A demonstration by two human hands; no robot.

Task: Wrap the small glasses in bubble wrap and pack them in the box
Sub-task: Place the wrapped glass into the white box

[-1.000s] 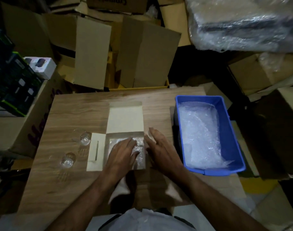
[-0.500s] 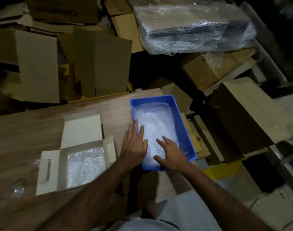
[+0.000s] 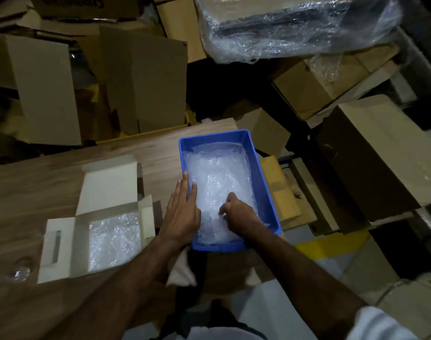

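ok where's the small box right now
In the head view the small box lies open on the wooden table, left of the blue bin and beside the left hand, with bubble wrap inside.

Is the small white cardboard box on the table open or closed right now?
Open. The small white cardboard box has its lid flap folded back and side flaps spread, and clear bubble wrap shows inside it.

Brown wood-look table (image 3: 62, 173), smooth with streaky grain. Blue plastic bin (image 3: 263, 192) at the right edge, smooth and a bit shiny. Clear bubble wrap (image 3: 219, 177) inside, bumpy and shiny. Pale cardboard box (image 3: 106, 182), matt, more shiny wrap in it. Clear glass (image 3: 20, 268) near the left edge.
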